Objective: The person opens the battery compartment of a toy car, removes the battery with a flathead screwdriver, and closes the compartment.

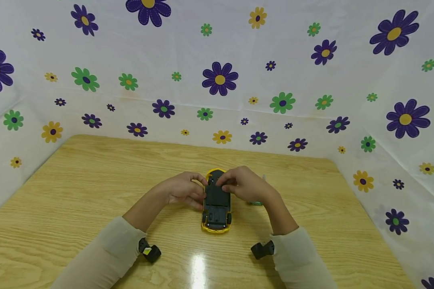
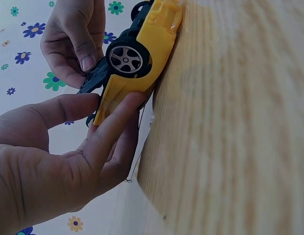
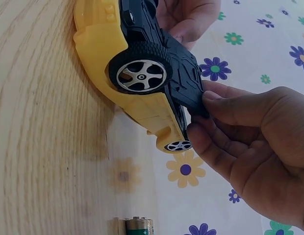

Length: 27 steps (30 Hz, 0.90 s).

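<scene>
A yellow toy car (image 1: 217, 229) lies upside down on the wooden table, its black underside facing up. My left hand (image 1: 183, 190) holds the car's side, with thumb and fingers on the yellow body in the left wrist view. With thumb and fingers my right hand (image 3: 269, 132) pinches the edge of a flat black cover (image 3: 189, 73) on the underside. That edge stands raised from the car in the right wrist view. Silver-spoked wheels (image 2: 125, 59) show along the car's side. A green and copper battery (image 3: 139, 226) is on the table near my right hand.
The wooden table (image 1: 94, 192) reaches back to a white flower-print cloth (image 1: 188, 92) that hangs behind and at both sides. Past my right hand, a small thin grey tip (image 1: 264, 176) shows, mostly hidden. Black wrist cameras (image 1: 262, 250) sit at both sleeves.
</scene>
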{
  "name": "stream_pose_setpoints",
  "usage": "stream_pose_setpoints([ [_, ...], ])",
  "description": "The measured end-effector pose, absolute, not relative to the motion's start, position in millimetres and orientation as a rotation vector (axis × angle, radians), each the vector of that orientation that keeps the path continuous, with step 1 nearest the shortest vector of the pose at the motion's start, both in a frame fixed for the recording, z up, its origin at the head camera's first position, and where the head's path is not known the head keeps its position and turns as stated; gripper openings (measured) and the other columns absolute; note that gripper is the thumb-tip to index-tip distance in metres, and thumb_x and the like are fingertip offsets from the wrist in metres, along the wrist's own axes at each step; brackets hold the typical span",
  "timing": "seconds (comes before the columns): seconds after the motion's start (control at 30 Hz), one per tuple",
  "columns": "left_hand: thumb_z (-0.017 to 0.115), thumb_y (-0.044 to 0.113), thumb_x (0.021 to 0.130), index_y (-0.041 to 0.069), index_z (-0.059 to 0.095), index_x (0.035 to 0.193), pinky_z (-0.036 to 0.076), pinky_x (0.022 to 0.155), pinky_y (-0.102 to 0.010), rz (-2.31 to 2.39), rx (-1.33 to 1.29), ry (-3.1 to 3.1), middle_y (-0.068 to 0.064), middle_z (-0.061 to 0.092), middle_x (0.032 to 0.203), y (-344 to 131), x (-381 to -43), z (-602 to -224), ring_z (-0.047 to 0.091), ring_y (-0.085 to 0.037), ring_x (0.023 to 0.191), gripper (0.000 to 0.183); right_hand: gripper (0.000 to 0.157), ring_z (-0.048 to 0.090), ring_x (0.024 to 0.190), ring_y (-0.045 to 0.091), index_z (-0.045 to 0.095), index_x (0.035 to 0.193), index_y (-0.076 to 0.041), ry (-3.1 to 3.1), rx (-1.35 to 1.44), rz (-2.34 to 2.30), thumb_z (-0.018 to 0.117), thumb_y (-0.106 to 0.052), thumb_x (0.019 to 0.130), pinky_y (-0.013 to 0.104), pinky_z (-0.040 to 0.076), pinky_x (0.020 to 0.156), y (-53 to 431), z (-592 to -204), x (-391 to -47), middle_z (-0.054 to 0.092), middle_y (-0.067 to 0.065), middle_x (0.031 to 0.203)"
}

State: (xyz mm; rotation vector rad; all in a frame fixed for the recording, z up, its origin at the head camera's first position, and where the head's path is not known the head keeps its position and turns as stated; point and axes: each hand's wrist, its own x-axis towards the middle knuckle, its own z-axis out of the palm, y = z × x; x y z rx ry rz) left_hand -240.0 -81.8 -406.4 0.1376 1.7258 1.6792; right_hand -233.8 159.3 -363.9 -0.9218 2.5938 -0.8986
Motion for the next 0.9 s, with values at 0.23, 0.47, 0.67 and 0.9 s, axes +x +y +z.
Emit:
stream_pose_setpoints([
  [0.23,0.058,-0.007,0.094,-0.001,0.048,0.127,0.063,0.083,-0.048,1.686,0.109,1.721,-0.029,0.062,0.113,-80.1,-240.3,-407.2,0.071,-0.032,0.094,0.035,0.019,0.067,0.101,0.016,0.078,0.109,-0.009,2.584,-0.928,-0.901,0.065,0.0,0.099,0.031,0.06,0.083,158.1,-363.3,-232.8,0.074,0.003,0.11],
  [0.47,0.058,-0.007,0.093,-0.001,0.048,0.127,0.063,0.084,-0.048,1.69,0.112,1.717,-0.028,0.061,0.113,-80.1,-239.5,-406.0,0.07,-0.032,0.093,0.036,0.015,0.064,0.094,0.015,0.078,0.106,-0.008,2.602,-0.937,-0.867,0.069,-0.003,0.097,0.029,0.058,0.079,156.0,-360.7,-231.5,0.071,0.002,0.104],
  [0.67,0.057,-0.007,0.094,-0.002,0.047,0.127,0.063,0.085,-0.048,1.685,0.117,1.716,-0.028,0.061,0.114,-80.7,-240.5,-406.3,0.071,-0.033,0.095,0.034,0.014,0.064,0.091,0.014,0.078,0.106,-0.007,2.628,-0.955,-0.839,0.069,-0.003,0.097,0.028,0.058,0.077,155.0,-358.7,-230.0,0.07,0.002,0.102],
  [0.9,0.056,-0.006,0.095,-0.002,0.046,0.128,0.063,0.086,-0.048,1.681,0.129,1.719,-0.028,0.06,0.114,-81.1,-240.7,-407.0,0.071,-0.033,0.096,0.035,0.013,0.065,0.092,0.015,0.078,0.105,-0.007,2.636,-0.954,-0.829,0.069,-0.002,0.097,0.029,0.059,0.078,154.4,-360.2,-230.4,0.071,0.003,0.102],
])
